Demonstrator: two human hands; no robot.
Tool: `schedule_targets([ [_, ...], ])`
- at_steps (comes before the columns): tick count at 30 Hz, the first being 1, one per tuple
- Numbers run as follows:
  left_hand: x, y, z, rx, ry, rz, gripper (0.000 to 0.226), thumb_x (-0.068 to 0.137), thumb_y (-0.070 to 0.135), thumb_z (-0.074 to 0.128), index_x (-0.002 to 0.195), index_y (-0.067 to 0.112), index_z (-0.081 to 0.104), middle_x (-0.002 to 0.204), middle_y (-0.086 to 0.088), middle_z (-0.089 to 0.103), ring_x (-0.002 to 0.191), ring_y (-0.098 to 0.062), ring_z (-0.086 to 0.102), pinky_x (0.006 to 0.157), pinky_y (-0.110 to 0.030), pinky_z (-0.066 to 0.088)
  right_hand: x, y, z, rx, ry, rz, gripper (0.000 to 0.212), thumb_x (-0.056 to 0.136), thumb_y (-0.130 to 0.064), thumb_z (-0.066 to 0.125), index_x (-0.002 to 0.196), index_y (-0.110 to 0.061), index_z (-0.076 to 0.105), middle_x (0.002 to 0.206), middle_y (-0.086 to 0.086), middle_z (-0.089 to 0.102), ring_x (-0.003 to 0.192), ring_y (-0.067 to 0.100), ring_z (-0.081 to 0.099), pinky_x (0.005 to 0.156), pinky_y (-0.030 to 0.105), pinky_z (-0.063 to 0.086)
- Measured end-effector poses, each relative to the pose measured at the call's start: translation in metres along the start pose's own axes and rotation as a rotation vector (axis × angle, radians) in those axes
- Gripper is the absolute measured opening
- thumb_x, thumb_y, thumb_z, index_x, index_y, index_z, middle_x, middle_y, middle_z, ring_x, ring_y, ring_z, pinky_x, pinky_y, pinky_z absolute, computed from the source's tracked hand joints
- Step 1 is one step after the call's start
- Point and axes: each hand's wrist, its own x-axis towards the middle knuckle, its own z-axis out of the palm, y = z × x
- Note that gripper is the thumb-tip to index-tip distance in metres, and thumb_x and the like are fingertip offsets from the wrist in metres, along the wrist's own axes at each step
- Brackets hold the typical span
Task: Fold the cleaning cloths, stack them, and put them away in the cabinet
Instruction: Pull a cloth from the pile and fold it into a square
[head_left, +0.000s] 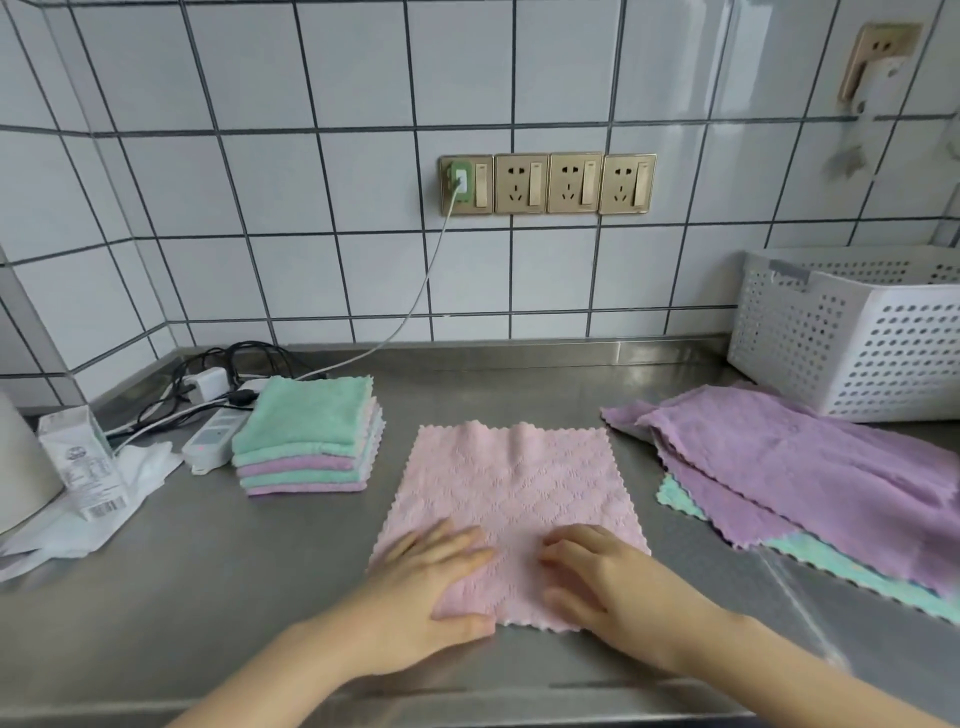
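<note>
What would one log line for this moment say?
step: folding | hands: left, right flat on pink cloth | folded stack at left | unfolded cloths at right

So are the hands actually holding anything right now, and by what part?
Nothing is gripped. The left hand lies flat on the pink cloth near its front edge; the right hand rests there too, fingers slightly bent.

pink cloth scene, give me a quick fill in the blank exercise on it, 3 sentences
1. Both hands, left hand and right hand, rest on the ____ cloth.
2. The top cloth of the folded stack is ____.
3. The white basket stands on the ____ side of the counter.

Missing words: pink; green; right
</note>
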Motion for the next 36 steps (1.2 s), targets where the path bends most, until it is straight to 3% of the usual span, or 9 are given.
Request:
schedule_targets([
  [4, -0.010, 0.005, 0.002, 0.222, 0.113, 0.046, 0.077, 0.077, 0.082, 0.013, 0.140, 0.044, 0.035, 0.150, 0.026, 0.021, 0.141, -0.001, 0.015, 0.115, -0.023, 0.018, -0.003, -0.005, 0.002, -0.219, 0.070, -0.049, 0.067, 0.090, -0.067, 0.017, 0.111, -0.020, 0.061, 0.116, -0.005, 0.061, 0.106, 0.012, 0.060, 0.087, 0.019, 0.049],
  [8, -0.003, 0.008, 0.009, 0.329, 0.227, 0.127, 0.044, 0.084, 0.054, 0.041, 0.099, 0.027, 0.073, 0.105, 0.008, 0.072, 0.096, -0.012, 0.069, 0.077, -0.024, 0.057, 0.000, -0.013, 0.007, -0.323, 0.118, -0.088, 0.062, 0.093, -0.064, 0.021, 0.079, -0.021, 0.063, 0.081, -0.006, 0.064, 0.071, 0.014, 0.064, 0.054, 0.022, 0.052],
  [14, -0.003, 0.005, 0.002, 0.326, 0.289, 0.172, 0.047, 0.062, 0.018, 0.061, 0.108, 0.028, 0.062, 0.082, 0.016, 0.067, 0.071, -0.001, 0.065, 0.055, -0.012, 0.048, 0.001, -0.027, 0.015, -0.437, 0.226, -0.087, 0.028, 0.072, -0.047, 0.050, 0.062, -0.021, 0.055, 0.063, -0.005, 0.057, 0.055, 0.014, 0.059, 0.037, 0.022, 0.041],
  [18, -0.012, -0.013, -0.004, 0.166, 0.366, -0.009, 0.067, 0.070, -0.007, 0.047, 0.129, 0.024, 0.052, 0.120, 0.007, 0.063, 0.101, -0.015, 0.063, 0.079, -0.022, 0.050, -0.003, -0.017, 0.017, -0.406, 0.235, -0.064, 0.011, 0.075, -0.025, 0.049, 0.065, -0.021, 0.052, 0.067, -0.005, 0.057, 0.056, 0.014, 0.059, 0.039, 0.024, 0.044],
  [21, -0.017, -0.021, -0.014, -0.140, 0.371, -0.193, 0.045, 0.082, -0.003, 0.043, 0.109, 0.026, 0.065, 0.097, 0.000, 0.068, 0.087, -0.020, 0.063, 0.076, -0.029, 0.050, -0.010, -0.016, 0.007, -0.344, 0.137, 0.018, 0.013, 0.067, -0.013, 0.048, 0.077, -0.021, 0.045, 0.070, -0.005, 0.055, 0.059, 0.017, 0.058, 0.045, 0.027, 0.041],
  [26, -0.037, -0.036, -0.021, -0.222, 0.369, -0.153, 0.029, 0.082, 0.004, 0.060, 0.090, 0.028, 0.074, 0.073, 0.029, 0.066, 0.076, 0.004, 0.062, 0.065, -0.008, 0.042, -0.024, -0.002, -0.013, -0.226, 0.023, 0.171, 0.020, 0.082, -0.002, 0.041, 0.096, -0.014, 0.050, 0.097, 0.004, 0.056, 0.084, 0.031, 0.058, 0.061, 0.034, 0.033],
  [30, -0.062, -0.041, -0.028, -0.476, 0.307, -0.200, 0.021, 0.079, 0.005, 0.072, 0.076, 0.026, 0.074, 0.080, 0.009, 0.073, 0.065, 0.003, 0.062, 0.067, -0.016, 0.047, -0.044, 0.012, -0.039, 0.012, 0.024, 0.248, 0.004, 0.086, -0.020, 0.061, 0.083, -0.022, 0.063, 0.078, -0.010, 0.064, 0.074, 0.011, 0.059, 0.063, 0.023, 0.038],
  [34, -0.075, -0.033, -0.048, -0.854, 0.330, -0.231, 0.010, 0.080, 0.003, 0.070, 0.079, 0.012, 0.075, 0.080, -0.009, 0.075, 0.076, -0.013, 0.068, 0.070, -0.021, 0.051, -0.054, 0.003, -0.079, 0.456, 0.081, 0.366, 0.030, 0.081, -0.030, 0.074, 0.062, -0.015, 0.054, 0.058, -0.013, 0.045, 0.056, 0.002, 0.039, 0.055, 0.017, 0.030],
  [36, -0.068, -0.029, -0.054, -0.987, 0.421, -0.288, 0.009, 0.084, 0.006, 0.066, 0.089, 0.006, 0.073, 0.086, -0.009, 0.076, 0.081, -0.020, 0.070, 0.074, -0.029, 0.054, -0.046, 0.007, -0.090, 0.778, 0.171, 0.433, 0.021, 0.079, -0.022, 0.075, 0.075, -0.004, 0.066, 0.068, -0.004, 0.064, 0.065, 0.008, 0.058, 0.066, 0.022, 0.044],
])
